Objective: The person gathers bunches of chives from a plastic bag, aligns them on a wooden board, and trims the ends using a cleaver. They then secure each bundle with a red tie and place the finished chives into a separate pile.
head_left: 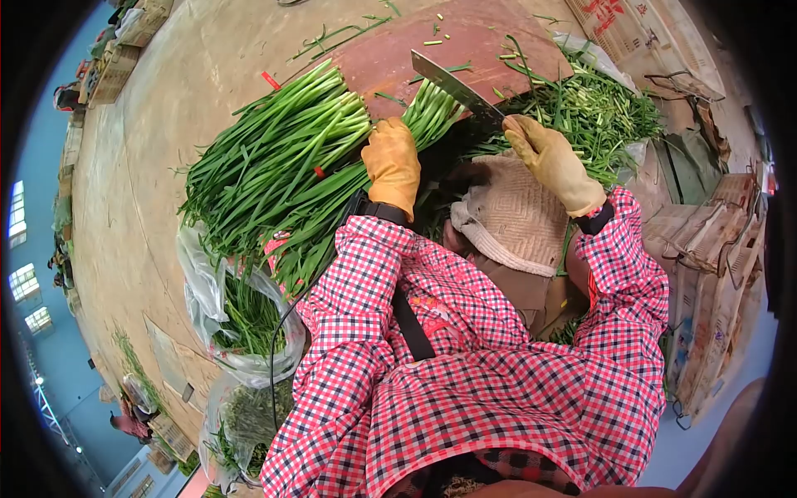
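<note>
My left hand, in an orange glove, is closed around a bundle of garlic chives. The pale stems stick out beyond the fist and the green leaves trail back to the left. In my right hand, in a yellowish glove, is the handle of a knife with a broad grey blade. That blade slants across the cut ends of the held bundle. More garlic chives, tied with red bands, lie in a thick pile left of my left hand. They rest at the edge of a reddish board.
Chopped stems and leaves are heaped at the right, partly on plastic. A patterned cloth lies over my lap area. Plastic bags of greens stand at the left. Crates line the right side, and a person is far off at the lower left.
</note>
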A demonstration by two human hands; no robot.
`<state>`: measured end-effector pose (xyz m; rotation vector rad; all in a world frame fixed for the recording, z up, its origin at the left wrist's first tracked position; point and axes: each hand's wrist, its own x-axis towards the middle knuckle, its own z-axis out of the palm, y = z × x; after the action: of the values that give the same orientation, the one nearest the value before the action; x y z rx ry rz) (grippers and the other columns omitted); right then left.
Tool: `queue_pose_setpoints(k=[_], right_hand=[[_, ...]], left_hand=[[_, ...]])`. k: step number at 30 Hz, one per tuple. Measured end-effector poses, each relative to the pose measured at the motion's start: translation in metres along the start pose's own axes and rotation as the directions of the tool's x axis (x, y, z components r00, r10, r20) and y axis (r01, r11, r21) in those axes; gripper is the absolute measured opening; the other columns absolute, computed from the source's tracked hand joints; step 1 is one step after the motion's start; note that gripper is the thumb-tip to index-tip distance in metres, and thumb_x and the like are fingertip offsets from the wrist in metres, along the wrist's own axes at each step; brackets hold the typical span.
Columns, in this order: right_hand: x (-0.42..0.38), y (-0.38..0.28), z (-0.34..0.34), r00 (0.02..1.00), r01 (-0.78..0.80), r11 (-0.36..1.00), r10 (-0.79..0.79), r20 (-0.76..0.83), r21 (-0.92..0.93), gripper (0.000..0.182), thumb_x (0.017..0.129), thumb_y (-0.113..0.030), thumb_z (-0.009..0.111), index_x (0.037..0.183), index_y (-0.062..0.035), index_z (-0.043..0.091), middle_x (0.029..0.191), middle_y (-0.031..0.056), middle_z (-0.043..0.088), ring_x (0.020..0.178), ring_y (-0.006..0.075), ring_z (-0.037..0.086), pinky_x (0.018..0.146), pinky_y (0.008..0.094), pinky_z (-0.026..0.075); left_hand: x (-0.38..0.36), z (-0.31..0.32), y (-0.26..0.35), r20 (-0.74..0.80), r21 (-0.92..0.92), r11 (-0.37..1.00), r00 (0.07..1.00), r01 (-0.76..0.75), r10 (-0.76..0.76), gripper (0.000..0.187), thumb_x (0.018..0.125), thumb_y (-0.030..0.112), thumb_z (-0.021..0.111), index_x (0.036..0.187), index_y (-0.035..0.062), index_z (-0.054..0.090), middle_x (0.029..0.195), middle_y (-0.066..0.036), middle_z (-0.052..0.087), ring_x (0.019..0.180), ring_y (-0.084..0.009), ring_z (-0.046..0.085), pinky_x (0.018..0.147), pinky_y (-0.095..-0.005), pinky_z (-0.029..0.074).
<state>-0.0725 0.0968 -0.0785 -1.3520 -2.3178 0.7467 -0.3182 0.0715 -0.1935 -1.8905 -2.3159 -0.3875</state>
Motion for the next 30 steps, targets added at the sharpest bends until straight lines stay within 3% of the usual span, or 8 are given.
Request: queue_pose_setpoints(k=[6,12,21,22,24,26,27,30], right_hand=[[0.007,-0.002,-0.007,0.957,-0.252,0.966,0.239,0.162,0.061,0.041,0.103,-0.031,0.053,0.13,0.0002,0.055,0.107,0.0149,0.07,0.088,0.0243,0.067,0.077,0.0338,0.051],[0.012,0.002,-0.003,0.999,0.001,0.999,0.001,0.037,-0.035,0.039,0.103,-0.03,0.054,0.128,-0.0001,0.057,0.107,0.0177,0.069,0.089,0.029,0.066,0.077,0.0361,0.051],[0.023,0.013,-0.001,0.995,0.095,0.983,-0.088,0.049,-0.156,0.033,0.102,-0.022,0.054,0.124,0.0027,0.057,0.108,0.0193,0.068,0.095,0.0312,0.066,0.085,0.0351,0.052],[0.025,0.031,0.006,0.997,-0.066,0.979,0.058,0.047,0.194,0.033,0.102,-0.021,0.054,0.125,0.0027,0.057,0.109,0.0195,0.068,0.097,0.0316,0.066,0.084,0.0351,0.052],[0.029,0.061,0.019,0.935,-0.332,0.557,0.301,0.188,0.761,0.033,0.102,-0.02,0.054,0.126,0.0027,0.056,0.109,0.02,0.068,0.099,0.0323,0.067,0.084,0.0352,0.053],[0.027,0.064,0.016,0.992,-0.122,0.941,0.107,0.063,0.316,0.03,0.101,-0.02,0.053,0.122,0.0017,0.056,0.108,0.0198,0.069,0.097,0.0337,0.067,0.081,0.0362,0.054],[0.026,0.059,0.012,0.999,0.011,0.999,-0.012,0.048,0.034,0.029,0.101,-0.021,0.053,0.12,0.0012,0.056,0.107,0.0196,0.069,0.096,0.0344,0.067,0.08,0.0367,0.054],[0.033,0.032,0.003,0.987,0.162,0.934,-0.148,0.067,-0.318,0.024,0.101,-0.023,0.053,0.112,-0.0007,0.055,0.101,0.0194,0.069,0.089,0.0373,0.067,0.073,0.0405,0.055]], left_hand=[[0.002,0.001,0.001,0.048,-0.013,1.0,0.999,0.01,-0.009,0.022,0.081,0.011,0.068,0.101,0.0062,0.059,0.098,-0.009,0.065,0.087,-0.0252,0.07,0.066,-0.0381,0.058],[0.004,-0.005,0.0,0.11,-0.096,0.994,0.993,0.056,-0.046,0.027,0.079,0.01,0.071,0.102,0.0048,0.059,0.1,-0.012,0.066,0.089,-0.028,0.071,0.07,-0.0402,0.06],[0.012,-0.011,0.006,0.177,-0.114,0.987,0.98,0.114,-0.093,0.02,0.082,0.008,0.066,0.101,0.0039,0.06,0.103,-0.015,0.066,0.089,-0.0301,0.071,0.069,-0.0417,0.06],[0.012,-0.012,0.005,0.17,-0.129,0.986,0.982,0.103,-0.081,0.021,0.082,0.008,0.066,0.102,0.0039,0.06,0.104,-0.015,0.066,0.09,-0.0302,0.071,0.07,-0.0419,0.06],[0.011,-0.015,0.004,0.156,-0.159,0.984,0.986,0.082,-0.057,0.022,0.082,0.007,0.066,0.104,0.0038,0.061,0.105,-0.015,0.066,0.091,-0.0306,0.071,0.071,-0.0424,0.06],[0.012,-0.012,0.003,0.16,-0.189,0.979,0.986,0.072,-0.042,0.022,0.082,0.006,0.066,0.104,0.0033,0.06,0.103,-0.017,0.065,0.092,-0.034,0.07,0.073,-0.0436,0.059],[0.012,-0.01,0.002,0.162,-0.204,0.977,0.986,0.067,-0.034,0.023,0.082,0.006,0.065,0.104,0.003,0.059,0.102,-0.018,0.064,0.092,-0.0357,0.07,0.074,-0.0441,0.059],[0.012,-0.012,0.003,0.177,-0.204,0.977,0.984,0.067,-0.031,0.021,0.082,0.006,0.066,0.102,0.0033,0.061,0.103,-0.018,0.064,0.092,-0.0355,0.069,0.074,-0.0441,0.058]])
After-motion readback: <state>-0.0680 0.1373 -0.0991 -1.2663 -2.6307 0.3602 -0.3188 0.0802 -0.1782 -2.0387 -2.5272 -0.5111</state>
